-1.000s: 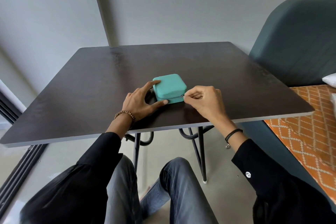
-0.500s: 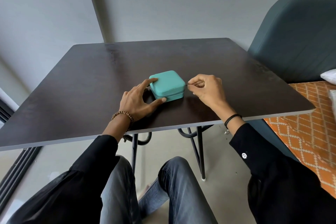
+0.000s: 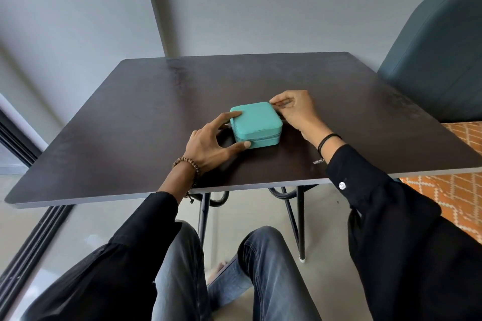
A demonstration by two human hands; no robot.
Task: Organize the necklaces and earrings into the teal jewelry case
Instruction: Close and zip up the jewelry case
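Note:
The teal jewelry case (image 3: 257, 122) sits closed on the dark table (image 3: 130, 117), a little ahead of the near edge. My left hand (image 3: 208, 142) braces it, with the forefinger on the lid's left side and the thumb against the front left corner. My right hand (image 3: 293, 109) is at the case's back right corner, thumb and forefinger pinched together at the zipper line; the zipper pull itself is too small to make out. No necklaces or earrings are visible.
A dark teal upholstered chair (image 3: 438, 55) stands at the table's right. An orange patterned cloth (image 3: 459, 190) lies below it at the right. My knees are under the table's near edge, next to black metal legs (image 3: 294, 216).
My right hand has travelled from the case's front right corner along the right side to the back right corner, still pinching at the zipper line. My left hand has kept its hold.

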